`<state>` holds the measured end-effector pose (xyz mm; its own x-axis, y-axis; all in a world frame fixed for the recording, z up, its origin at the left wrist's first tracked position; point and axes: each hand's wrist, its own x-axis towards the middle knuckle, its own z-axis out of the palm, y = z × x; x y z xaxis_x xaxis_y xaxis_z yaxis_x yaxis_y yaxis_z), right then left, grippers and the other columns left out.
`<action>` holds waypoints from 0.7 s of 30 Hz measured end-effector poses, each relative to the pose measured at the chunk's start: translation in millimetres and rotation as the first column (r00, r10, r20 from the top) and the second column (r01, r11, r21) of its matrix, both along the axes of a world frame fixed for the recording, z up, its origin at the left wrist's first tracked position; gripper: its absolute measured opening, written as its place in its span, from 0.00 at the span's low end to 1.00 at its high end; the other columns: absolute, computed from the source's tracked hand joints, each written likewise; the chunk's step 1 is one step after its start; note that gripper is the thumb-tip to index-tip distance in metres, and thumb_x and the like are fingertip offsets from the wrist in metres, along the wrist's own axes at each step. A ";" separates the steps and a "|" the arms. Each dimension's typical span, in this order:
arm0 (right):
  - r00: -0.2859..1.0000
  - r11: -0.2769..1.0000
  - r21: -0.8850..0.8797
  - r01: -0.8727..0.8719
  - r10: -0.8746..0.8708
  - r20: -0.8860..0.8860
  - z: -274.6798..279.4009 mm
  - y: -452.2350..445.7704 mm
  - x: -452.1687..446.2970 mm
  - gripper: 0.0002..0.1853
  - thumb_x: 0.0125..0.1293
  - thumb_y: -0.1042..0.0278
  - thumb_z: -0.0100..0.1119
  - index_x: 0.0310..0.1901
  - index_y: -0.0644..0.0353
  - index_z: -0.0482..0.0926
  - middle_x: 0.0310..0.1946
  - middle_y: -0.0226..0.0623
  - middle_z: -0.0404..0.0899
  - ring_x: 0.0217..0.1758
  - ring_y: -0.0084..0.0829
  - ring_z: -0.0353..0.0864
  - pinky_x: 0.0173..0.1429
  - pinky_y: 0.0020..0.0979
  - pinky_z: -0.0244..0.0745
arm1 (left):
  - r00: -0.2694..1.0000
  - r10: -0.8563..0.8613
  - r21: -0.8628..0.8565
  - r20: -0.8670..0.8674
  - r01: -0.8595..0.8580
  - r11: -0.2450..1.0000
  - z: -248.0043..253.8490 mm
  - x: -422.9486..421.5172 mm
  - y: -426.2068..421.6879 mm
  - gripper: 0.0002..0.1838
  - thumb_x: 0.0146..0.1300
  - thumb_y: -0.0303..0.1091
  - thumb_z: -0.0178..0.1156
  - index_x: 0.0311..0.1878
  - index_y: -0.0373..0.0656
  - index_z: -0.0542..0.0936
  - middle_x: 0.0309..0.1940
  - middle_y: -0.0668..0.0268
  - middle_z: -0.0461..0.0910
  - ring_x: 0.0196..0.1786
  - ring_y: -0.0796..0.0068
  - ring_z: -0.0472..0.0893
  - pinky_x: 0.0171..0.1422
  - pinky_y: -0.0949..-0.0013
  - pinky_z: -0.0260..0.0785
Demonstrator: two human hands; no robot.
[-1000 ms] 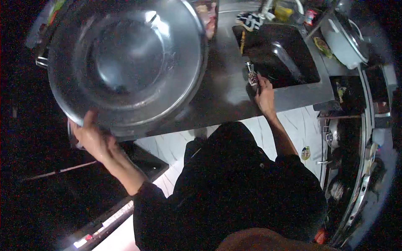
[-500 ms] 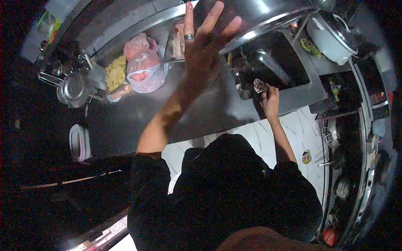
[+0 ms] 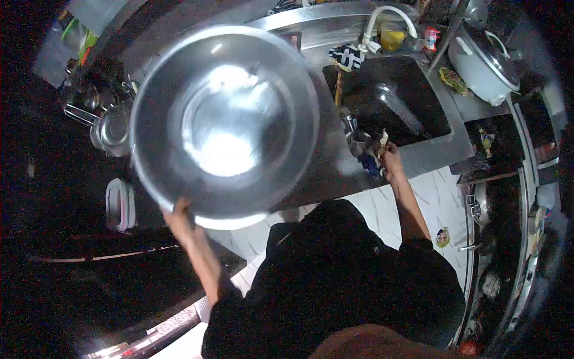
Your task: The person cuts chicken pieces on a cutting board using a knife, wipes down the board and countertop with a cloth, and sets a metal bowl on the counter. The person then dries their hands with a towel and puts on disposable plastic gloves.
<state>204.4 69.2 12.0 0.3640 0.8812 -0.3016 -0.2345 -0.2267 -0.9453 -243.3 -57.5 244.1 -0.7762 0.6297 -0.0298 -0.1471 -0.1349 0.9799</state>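
Note:
A large round metal basin [image 3: 206,128] takes up the middle left of the view, over the counter. My left hand [image 3: 185,224] grips its near-left rim, slightly blurred. By the sink's near edge, the fingers of my right hand [image 3: 391,161] are closed on a small crumpled pale-and-dark piece [image 3: 384,139] whose kind I cannot make out. A dark blue item [image 3: 369,164] lies just left of that hand, beside a small metal vessel [image 3: 357,143]. The dark sink [image 3: 365,90] is just beyond.
A white faucet [image 3: 388,12] stands behind the sink, near a striped cloth [image 3: 347,57] and a yellow container [image 3: 391,40]. To the right is a lidded white pot [image 3: 478,69]. Metal pans [image 3: 113,131] and a white-rimmed container [image 3: 121,204] are at left.
My left hand, spread and raised before, now holds the basin's rim. The basin has come nearer and hides the bags on the counter. My right hand has shifted slightly toward me.

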 end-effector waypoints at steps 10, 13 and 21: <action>0.645 0.837 0.338 -0.430 0.023 0.764 40.3 206.6 -50.5 0.38 0.57 0.49 0.55 0.66 0.58 0.57 0.59 0.51 0.67 0.62 0.43 0.66 0.63 0.34 0.60 | 0.972 0.138 0.010 0.188 -0.142 0.990 -76.1 -107.6 -155.9 0.24 0.60 0.34 0.53 0.60 0.47 0.67 0.53 0.61 0.70 0.49 0.65 0.73 0.51 0.60 0.69; 0.523 0.840 0.102 -0.533 0.233 0.820 112.6 215.0 -88.9 0.48 0.51 0.34 0.57 0.66 0.57 0.55 0.60 0.50 0.66 0.63 0.46 0.65 0.65 0.37 0.59 | 0.971 0.210 -0.065 0.111 -0.204 0.977 -96.9 -112.0 -151.7 0.23 0.60 0.36 0.53 0.59 0.46 0.67 0.54 0.60 0.70 0.52 0.63 0.72 0.51 0.59 0.70; 0.538 0.556 0.139 -0.820 0.663 0.521 188.7 89.2 -138.8 0.28 0.62 0.54 0.54 0.61 0.58 0.66 0.57 0.44 0.70 0.55 0.40 0.73 0.57 0.38 0.68 | 0.912 0.200 -0.032 0.359 -0.202 0.979 -158.7 -169.1 -160.8 0.30 0.40 0.14 0.47 0.51 0.44 0.72 0.45 0.65 0.73 0.44 0.66 0.74 0.42 0.67 0.71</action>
